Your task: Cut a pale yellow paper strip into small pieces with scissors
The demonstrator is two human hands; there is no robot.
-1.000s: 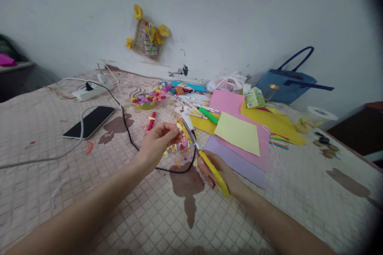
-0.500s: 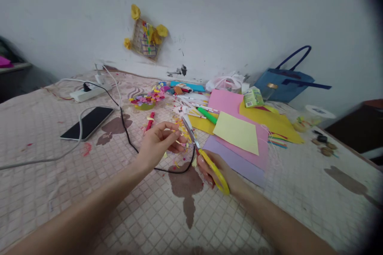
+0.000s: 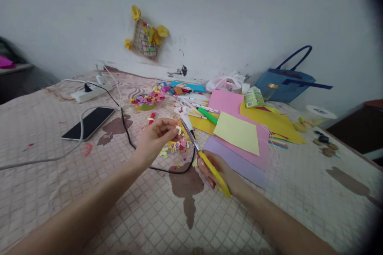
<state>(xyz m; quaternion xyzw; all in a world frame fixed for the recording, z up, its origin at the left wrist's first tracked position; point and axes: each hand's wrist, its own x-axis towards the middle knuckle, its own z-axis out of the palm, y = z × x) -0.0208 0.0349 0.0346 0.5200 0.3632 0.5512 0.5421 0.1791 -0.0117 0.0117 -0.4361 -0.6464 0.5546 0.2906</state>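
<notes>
Between its thumb and fingertips my left hand pinches a small pale yellow paper piece. Wrapped round the yellow handles of the scissors is my right hand; the blades look closed and point up and left, their tip close beside the paper piece. Under and between the hands lie many small paper scraps, yellow, pink and pale. A glue gun with a white body lies just beyond the blades.
Coloured sheets, a green marker and white sticks lie right of centre. A phone, cables and a power strip are at left. A round holder bears coloured pieces. A blue bag stands at back right.
My left fingers have drawn closer together, and the pale yellow piece now shows between them. My left hand has shifted slightly up; the scissors have barely moved.
</notes>
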